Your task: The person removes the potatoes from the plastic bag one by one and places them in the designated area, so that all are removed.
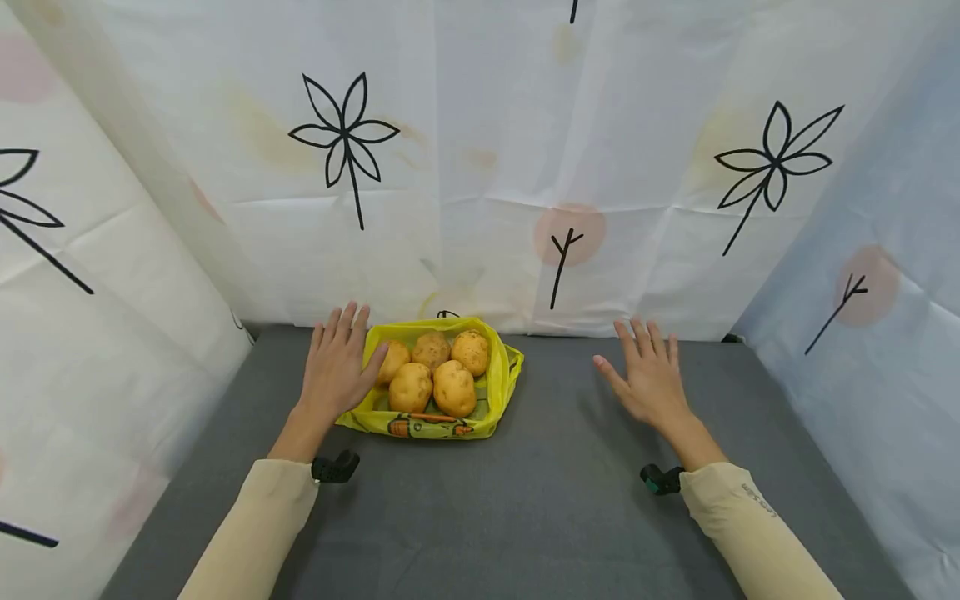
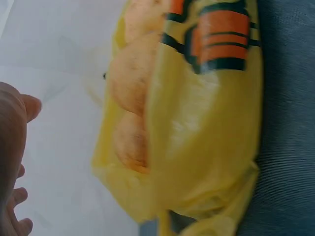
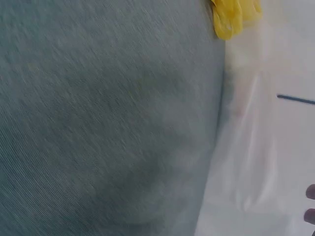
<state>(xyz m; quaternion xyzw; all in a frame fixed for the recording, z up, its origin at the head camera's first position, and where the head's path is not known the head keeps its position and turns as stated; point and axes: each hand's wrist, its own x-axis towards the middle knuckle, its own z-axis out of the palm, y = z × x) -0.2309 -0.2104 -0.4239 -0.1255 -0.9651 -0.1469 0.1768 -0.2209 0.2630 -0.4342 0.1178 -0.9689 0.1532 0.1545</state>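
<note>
A yellow plastic bag with an orange and green print lies on the table, its mouth rolled wide. Inside it sit several potatoes, also visible past the bag's side in the left wrist view. My left hand hovers at the bag's left edge with straight fingers, its thumb overlapping the leftmost potato in the head view. Off to the bag's right, my right hand is held over the table, fingers straight and spread, holding nothing. Only two of its fingertips show in the right wrist view.
The grey table runs back to a white patterned cloth hanging behind it. Similar cloth hangs at the left and right sides. The bag's knotted-looking handle sticks out toward the right.
</note>
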